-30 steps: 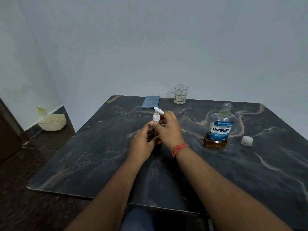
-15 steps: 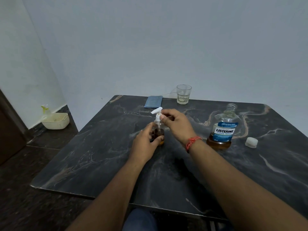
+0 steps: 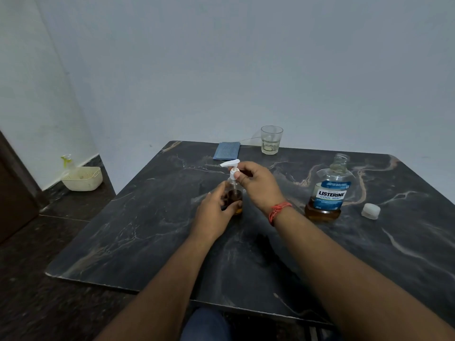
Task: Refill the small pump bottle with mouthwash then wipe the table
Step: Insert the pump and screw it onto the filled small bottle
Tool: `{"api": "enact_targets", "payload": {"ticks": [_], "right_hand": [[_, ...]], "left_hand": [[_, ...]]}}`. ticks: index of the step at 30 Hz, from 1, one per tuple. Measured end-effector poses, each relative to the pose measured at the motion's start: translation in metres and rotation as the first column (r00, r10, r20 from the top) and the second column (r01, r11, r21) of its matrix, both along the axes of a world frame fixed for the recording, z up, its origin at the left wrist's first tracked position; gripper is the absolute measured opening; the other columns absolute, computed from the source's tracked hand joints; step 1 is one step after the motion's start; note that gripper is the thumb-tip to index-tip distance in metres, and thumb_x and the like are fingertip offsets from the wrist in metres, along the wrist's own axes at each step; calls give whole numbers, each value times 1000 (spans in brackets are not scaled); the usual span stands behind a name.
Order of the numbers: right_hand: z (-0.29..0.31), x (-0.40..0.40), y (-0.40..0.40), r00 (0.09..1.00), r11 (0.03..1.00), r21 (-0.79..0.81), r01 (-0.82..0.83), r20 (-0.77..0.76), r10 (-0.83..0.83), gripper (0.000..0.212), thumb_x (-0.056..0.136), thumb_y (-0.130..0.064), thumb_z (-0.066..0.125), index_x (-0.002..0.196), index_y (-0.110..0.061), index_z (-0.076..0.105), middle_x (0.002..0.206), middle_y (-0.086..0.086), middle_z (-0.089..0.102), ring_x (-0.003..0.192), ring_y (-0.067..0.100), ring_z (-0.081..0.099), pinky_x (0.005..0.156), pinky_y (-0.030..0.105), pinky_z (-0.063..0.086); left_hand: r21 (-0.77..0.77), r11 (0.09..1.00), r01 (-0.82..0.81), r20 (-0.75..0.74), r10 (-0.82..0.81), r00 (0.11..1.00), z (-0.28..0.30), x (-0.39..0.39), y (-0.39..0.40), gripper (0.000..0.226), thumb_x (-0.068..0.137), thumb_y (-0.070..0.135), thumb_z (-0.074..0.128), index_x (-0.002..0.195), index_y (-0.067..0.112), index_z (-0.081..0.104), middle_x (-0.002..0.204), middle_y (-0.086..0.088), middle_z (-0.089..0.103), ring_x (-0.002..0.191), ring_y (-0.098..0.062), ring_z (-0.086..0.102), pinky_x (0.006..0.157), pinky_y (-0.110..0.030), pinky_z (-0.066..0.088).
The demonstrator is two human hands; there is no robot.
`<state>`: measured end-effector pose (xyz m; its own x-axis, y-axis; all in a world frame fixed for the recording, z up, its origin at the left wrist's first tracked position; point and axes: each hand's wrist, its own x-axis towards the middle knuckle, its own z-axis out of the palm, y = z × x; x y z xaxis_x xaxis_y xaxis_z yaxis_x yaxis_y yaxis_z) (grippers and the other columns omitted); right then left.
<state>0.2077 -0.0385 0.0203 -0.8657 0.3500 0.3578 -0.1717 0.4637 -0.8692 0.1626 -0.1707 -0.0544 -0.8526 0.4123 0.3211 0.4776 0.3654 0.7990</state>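
**user1:** Hands check, what are they doing on the table (image 3: 138,232)?

**user2:** Both arms are reaching forward from the near edge and meeting at the pump bottle (image 3: 234,193), which is standing upright around the middle of the table. Left hand (image 3: 213,212) is wrapping round the lower body of it, thumb curling across the near side, fingers going round the back. Right hand (image 3: 258,185) is sitting higher, wrist bent, thumb and fingertips pinching the white collar just under the pump head (image 3: 229,163). So both are clamping on the same bottle, one low, one high, nearly touching each other.

**user1:** Anything in it?

**user2:** Amber liquid is showing in the bottom part, between the left fingers. How full, can't tell, the hand is covering most of it.

**user1:** And the mouthwash?

**user2:** Listerine bottle (image 3: 328,193) is standing to the right, well apart from the hands, neck open, a little amber liquid at the base. Its cap (image 3: 370,211) is lying just right of it. Red thread (image 3: 279,210) is circling the right wrist. Blue cloth (image 3: 227,150) and a glass (image 3: 271,139) are sitting at the far edge, near each other but apart.
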Motion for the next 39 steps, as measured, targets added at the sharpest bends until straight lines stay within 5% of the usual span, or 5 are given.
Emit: {"api": "enact_targets", "payload": {"ticks": [15, 26, 30, 32, 39], "right_hand": [[-13, -11, -33, 972, 980, -14, 198, -129, -198, 27, 88, -4, 66, 112, -15, 69, 103, -8, 58, 93, 8, 57, 74, 0, 37], [-8, -26, -36, 974, 976, 53, 212, -88, -207, 29, 89, -11, 67, 118, -15, 67, 111, -4, 60, 99, 9, 56, 89, 25, 48], [-13, -21, -30, 989, 989, 61, 135, -65, -131, 36, 91, -16, 66, 127, -16, 60, 118, -5, 55, 108, 10, 55, 97, 30, 48], [-20, -14, -20, 987, 987, 61, 147, -72, -143, 42, 93, -22, 63, 134, -16, 53, 129, -3, 51, 119, 11, 52, 101, 32, 47], [-40, -11, 25, 917, 913, 168, 372, 90, -390, 44, 97, -29, 56, 137, -12, 48, 141, 5, 47, 126, 19, 48, 104, 34, 41]], "left_hand": [[-1, 994, 106, 78, -105, 991, 20, -17, -10, 60, 91, 3, 68, 142, 30, 50, 119, 10, 69, 105, 0, 66, 99, -31, 54], [54, 991, 119, 179, -127, 976, 21, -27, -11, 67, 96, 1, 61, 152, 28, 38, 124, 14, 59, 115, -3, 58, 80, -2, 46], [-4, 991, 137, 172, -134, 976, 15, -30, -14, 64, 93, 14, 69, 147, 33, 43, 127, 14, 64, 123, -11, 60, 105, -25, 47], [-113, 986, 120, 105, -108, 989, 10, -36, -20, 69, 92, 33, 70, 151, 37, 35, 144, 8, 57, 140, -18, 47, 122, -45, 27], [-620, 777, -113, -200, -16, 980, 19, -59, -47, 72, 101, 59, 36, 161, 28, 10, 169, 0, 12, 156, -20, 3, 124, -55, -5]]}}
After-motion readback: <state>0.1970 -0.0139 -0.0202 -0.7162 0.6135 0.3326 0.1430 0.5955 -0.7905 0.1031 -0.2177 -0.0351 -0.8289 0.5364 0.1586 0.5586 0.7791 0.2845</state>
